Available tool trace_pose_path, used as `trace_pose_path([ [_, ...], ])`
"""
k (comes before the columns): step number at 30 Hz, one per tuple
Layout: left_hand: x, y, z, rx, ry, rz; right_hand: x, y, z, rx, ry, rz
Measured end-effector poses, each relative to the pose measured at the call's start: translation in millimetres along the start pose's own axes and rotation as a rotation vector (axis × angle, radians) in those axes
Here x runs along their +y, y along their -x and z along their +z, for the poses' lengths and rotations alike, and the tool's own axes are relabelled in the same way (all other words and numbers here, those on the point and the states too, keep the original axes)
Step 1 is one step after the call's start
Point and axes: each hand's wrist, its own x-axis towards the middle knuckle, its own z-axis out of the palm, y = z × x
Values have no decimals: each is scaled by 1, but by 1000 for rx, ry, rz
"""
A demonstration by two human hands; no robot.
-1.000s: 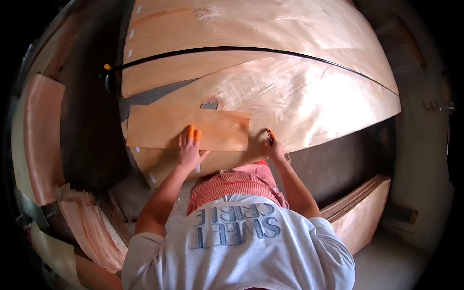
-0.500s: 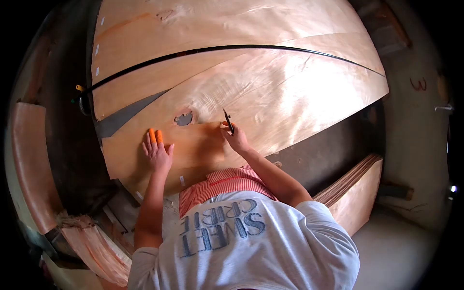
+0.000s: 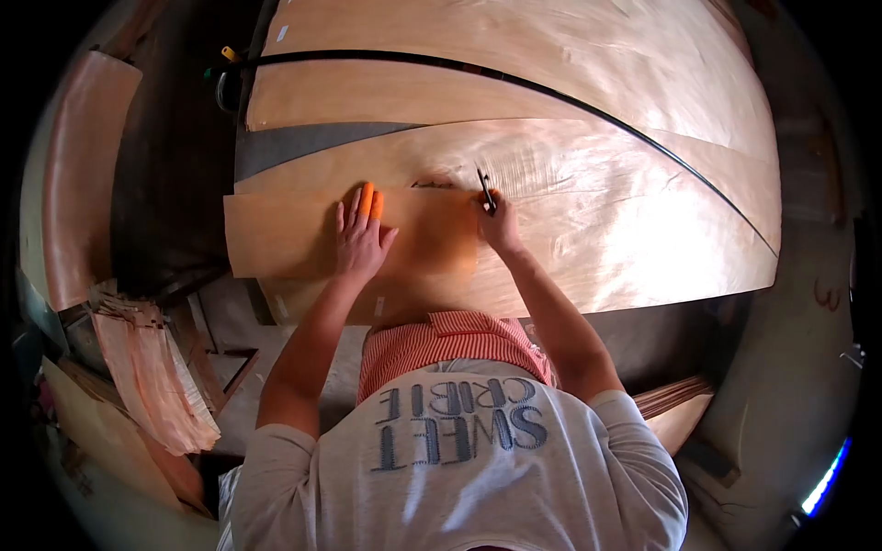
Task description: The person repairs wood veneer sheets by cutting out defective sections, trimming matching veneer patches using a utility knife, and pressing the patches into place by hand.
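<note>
We list two hands: one left hand (image 3: 361, 243), its fingers extended and released, palm down on the small wood sheet; one right hand (image 3: 501, 225), its fingers clenched around a black tool (image 3: 487, 191). Orange finger covers (image 3: 367, 199): two on the left hand. Small wood sheet (image 3: 285, 234): one, lying on the near edge of a large wood sheet (image 3: 634, 243), its right end beside the right hand. Hole (image 3: 430, 185) in the large sheet: one, dark, just beyond the small sheet's far edge. Far wood sheet (image 3: 588, 50): one. Black strip (image 3: 551, 92): one, bowed across the sheets. White tape pieces (image 3: 379, 306): we count three. Grey counter (image 3: 317, 147), showing in a wedge between the sheets. Off the counter, we record one curved sheet (image 3: 87, 184) and one ragged bundle (image 3: 152, 367) at left, one sheet stack (image 3: 680, 409) at right.
</note>
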Motion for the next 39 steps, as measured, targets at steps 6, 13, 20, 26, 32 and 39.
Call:
trace_pose_path([
  [6, 4, -14, 14, 78, -10, -45, -4, -40, 4, 270, 200, -257],
  [13, -1, -19, 21, 217, -15, -180, -4, 0, 18, -230, -31, -76],
  [20, -4, -23, 20, 247, -27, -295, -14, 20, 7, -369, -29, -384],
  [26, -7, -19, 26, 268, 14, -324, -49, 27, 51, -633, 278, -290],
  [32, -7, -20, 21, 214, -19, -318, -64, 31, 58, -627, 492, -278],
  [39, 2, -29, 18, 269, 44, -379, -1, 24, 10, -671, 727, -423],
])
